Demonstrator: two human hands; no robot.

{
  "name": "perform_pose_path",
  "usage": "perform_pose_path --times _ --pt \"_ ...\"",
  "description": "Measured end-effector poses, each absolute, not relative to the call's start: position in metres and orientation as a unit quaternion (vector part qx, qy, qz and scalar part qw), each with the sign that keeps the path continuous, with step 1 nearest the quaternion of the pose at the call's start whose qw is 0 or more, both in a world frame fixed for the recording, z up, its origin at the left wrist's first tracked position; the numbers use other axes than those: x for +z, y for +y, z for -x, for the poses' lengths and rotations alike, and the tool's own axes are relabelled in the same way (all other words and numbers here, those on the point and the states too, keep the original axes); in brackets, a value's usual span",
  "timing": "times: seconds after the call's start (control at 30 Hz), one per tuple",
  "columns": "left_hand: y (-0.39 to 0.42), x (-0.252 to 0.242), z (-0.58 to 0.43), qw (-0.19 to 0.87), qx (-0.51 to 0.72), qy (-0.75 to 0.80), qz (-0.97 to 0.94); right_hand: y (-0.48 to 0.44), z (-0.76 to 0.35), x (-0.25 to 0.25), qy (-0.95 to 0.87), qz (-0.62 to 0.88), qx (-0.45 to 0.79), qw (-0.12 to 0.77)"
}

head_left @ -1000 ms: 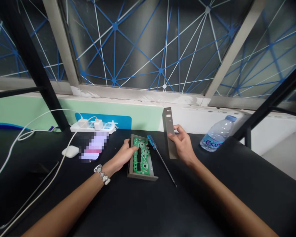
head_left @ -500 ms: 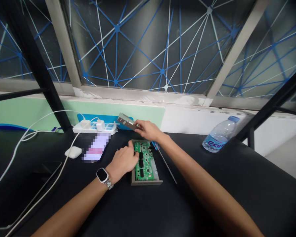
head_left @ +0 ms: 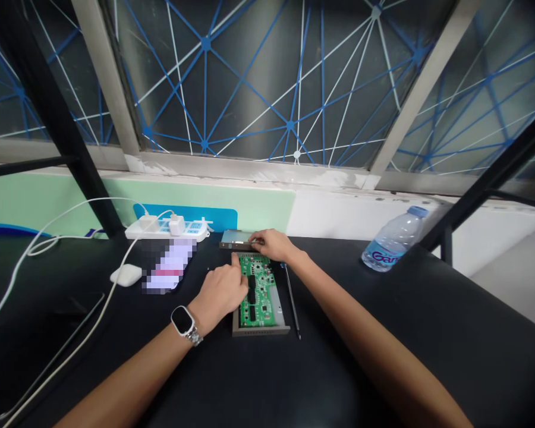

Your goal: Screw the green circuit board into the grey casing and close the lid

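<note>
A green circuit board [head_left: 261, 297] sits in a shallow grey metal case [head_left: 261, 331] on the black table. My left hand [head_left: 220, 292], with a watch on its wrist, grips the case's left side; the index finger reaches its far left corner and the thumb lies over the board's edge. Behind the case, a flat grey metal cover [head_left: 236, 239] rests low at the table's back. My right hand [head_left: 271, 245] pinches the cover's right end, its fingertips partly hiding it. Right of the case lies a screwdriver [head_left: 292, 303], its handle mostly hidden beneath my right wrist.
On the left are a phone [head_left: 169, 270], a white earbud case [head_left: 126, 274] and a white power strip [head_left: 167, 228] with plugged-in chargers. White cables [head_left: 109, 297] run across that side. A water bottle [head_left: 395, 241] stands tilted-looking at the right, near a black metal frame [head_left: 446, 214].
My right hand has lowered the metal cover from a tilted, raised position to flat behind the case. The screwdriver has swung to lie closer along the case. My left hand stays on the case.
</note>
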State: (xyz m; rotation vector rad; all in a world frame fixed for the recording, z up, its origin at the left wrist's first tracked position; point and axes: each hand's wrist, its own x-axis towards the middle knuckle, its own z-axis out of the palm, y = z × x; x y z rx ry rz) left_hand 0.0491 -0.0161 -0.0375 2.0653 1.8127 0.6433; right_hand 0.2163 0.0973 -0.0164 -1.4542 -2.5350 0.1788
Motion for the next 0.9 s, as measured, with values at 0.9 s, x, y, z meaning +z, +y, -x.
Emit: perform_pose_path --times 0.9 --pt "0.035 -0.05 -0.067 0.143 0.312 0.499 -0.796 0.066 -0.267 -0.006 -0.651 0.663 0.368 -0.035"
